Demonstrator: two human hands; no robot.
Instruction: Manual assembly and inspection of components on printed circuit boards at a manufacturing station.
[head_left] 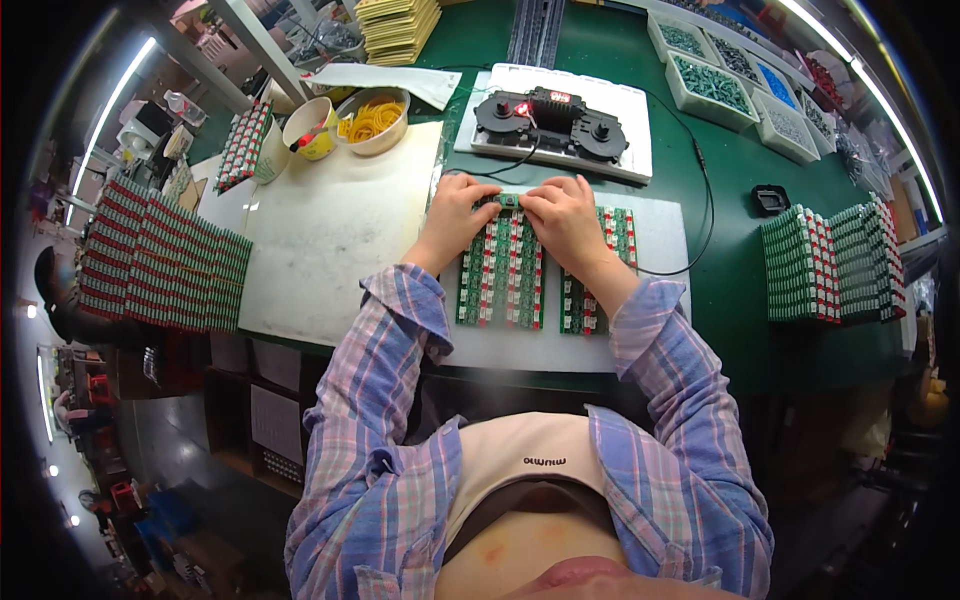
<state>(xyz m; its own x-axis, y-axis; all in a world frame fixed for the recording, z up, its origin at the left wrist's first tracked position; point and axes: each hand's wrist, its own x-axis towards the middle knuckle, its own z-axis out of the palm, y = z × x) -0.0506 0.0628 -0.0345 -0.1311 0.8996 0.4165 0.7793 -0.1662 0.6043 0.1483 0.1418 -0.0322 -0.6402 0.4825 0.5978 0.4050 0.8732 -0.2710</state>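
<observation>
My left hand (460,215) and my right hand (567,218) are side by side over a white mat (655,225). Their fingertips pinch the two ends of a small green circuit board (509,201). Under and just below it lies a green circuit board panel (500,270) with rows of white and red parts. A second panel of the same kind (618,240) lies partly beneath my right hand and wrist. Beyond my hands stands a black device with two round knobs (548,122) on a white base (632,150); its small red display is lit.
Tall stacks of board panels stand at the left (165,255) and right (835,262). A bowl of yellow rubber bands (375,122) and a yellow cup (312,130) sit far left. Plastic bins of small parts (712,90) line the far right. A black cable (708,190) curves past the mat.
</observation>
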